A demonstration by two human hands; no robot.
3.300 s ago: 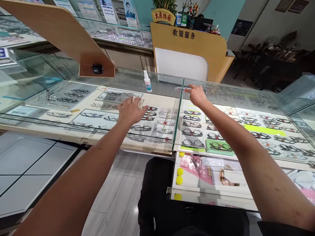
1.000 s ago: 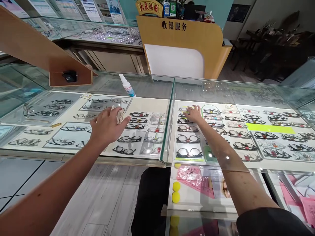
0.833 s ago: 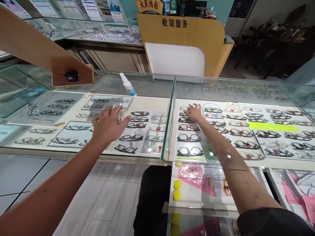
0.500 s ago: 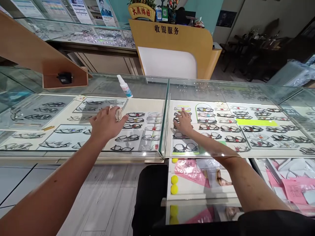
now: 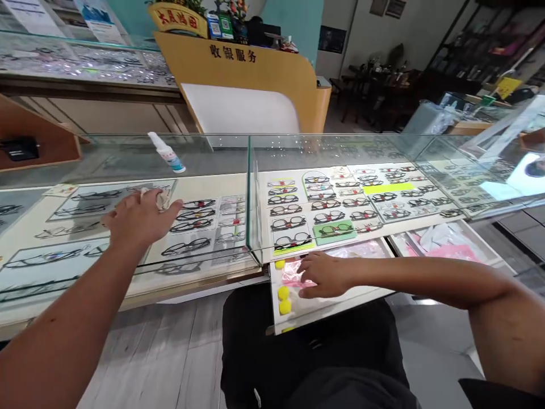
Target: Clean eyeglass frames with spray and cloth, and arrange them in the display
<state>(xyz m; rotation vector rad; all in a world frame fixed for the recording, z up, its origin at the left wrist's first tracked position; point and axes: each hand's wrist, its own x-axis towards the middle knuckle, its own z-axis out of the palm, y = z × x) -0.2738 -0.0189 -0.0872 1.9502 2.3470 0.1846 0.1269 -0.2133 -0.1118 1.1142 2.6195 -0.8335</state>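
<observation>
My left hand (image 5: 138,220) lies over a crumpled beige cloth (image 5: 162,200) on the glass top of a display case, its fingers curled round the cloth and its thumb stuck out. Beyond it, a white spray bottle (image 5: 170,156) with a blue and red label stands on the glass. My right hand (image 5: 324,275), fingers spread and holding nothing, is over a pulled-out drawer (image 5: 276,325) on my side of the case. Pink packaging (image 5: 293,271) shows partly beneath that hand. Whether the hand touches it I cannot tell.
Rows of eyeglasses (image 5: 286,224) lie inside the case under glass. A vertical glass edge (image 5: 254,210) divides it. Yellow round pads (image 5: 284,300) line the drawer's left side. A second drawer (image 5: 485,250) stands out at right. A wooden cashier counter (image 5: 238,71) is behind.
My right hand has come off the glass top and back toward me, over the drawer. My left hand stays on the cloth. The view has turned right.
</observation>
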